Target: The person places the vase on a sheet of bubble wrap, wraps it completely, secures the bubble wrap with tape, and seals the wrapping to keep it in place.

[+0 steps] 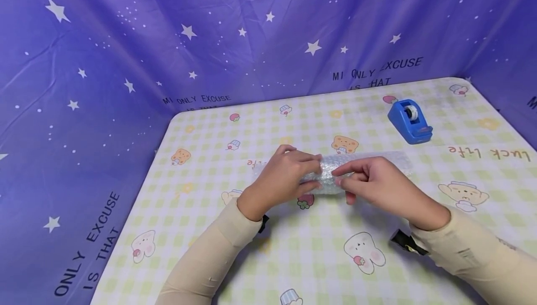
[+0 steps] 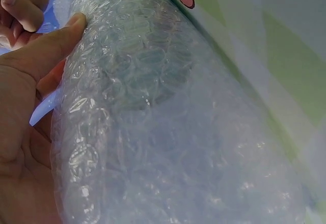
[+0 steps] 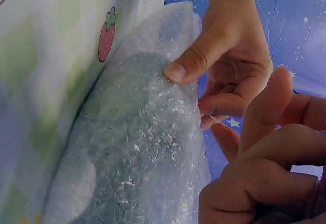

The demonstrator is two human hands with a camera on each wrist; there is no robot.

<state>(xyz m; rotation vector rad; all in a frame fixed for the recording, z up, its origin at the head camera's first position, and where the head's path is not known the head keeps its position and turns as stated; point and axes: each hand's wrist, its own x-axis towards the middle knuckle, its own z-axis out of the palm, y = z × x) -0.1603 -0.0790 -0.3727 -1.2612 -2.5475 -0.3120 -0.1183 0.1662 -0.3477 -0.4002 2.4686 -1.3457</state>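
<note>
A bubble-wrapped bundle [image 1: 329,169] lies across the table, with something greenish and rounded showing blurrily through the clear wrap [image 3: 137,127]. My left hand [image 1: 287,174] grips its left part, thumb on the near side and fingers over the far edge. My right hand [image 1: 373,183] is close to the bundle's middle, thumb and index finger near each other and the other fingers curled. A thin clear sliver [image 3: 216,118] shows between the two hands in the right wrist view; what it is, and whether the right fingers pinch it, is unclear.
A blue tape dispenser [image 1: 411,122] with a roll in it stands at the back right of the table. The table [image 1: 201,249] has a checked cover with cartoon prints. Purple star-patterned curtains [image 1: 251,30] hang behind and at the sides.
</note>
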